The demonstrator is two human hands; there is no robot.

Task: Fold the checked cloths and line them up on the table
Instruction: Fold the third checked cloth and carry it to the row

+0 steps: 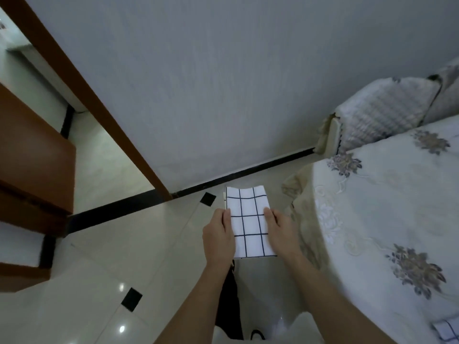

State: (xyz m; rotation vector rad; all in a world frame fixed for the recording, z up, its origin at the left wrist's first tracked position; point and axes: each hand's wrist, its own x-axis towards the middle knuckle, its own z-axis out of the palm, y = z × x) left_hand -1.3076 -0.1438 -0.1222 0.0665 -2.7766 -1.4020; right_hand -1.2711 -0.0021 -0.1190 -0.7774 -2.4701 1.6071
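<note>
Both forearms are seen reaching forward, with the left hand (218,234) and right hand (280,227) curled round the long sides of a folded checked cloth (250,219), thumbs on its upper face. It is held above the tiled floor (104,281), just left of the flower-covered table (397,207). Its long axis runs away from the person, the far edge pointed at the black skirting (248,171). A second checked cloth (447,330) lies on the table's near corner, and dark fabric (231,301) hangs below the hands.

A brown door frame (96,108) cuts across a grey wall (223,83). Black skirting (243,172) edges the pale, glossy tiled floor (111,256).
</note>
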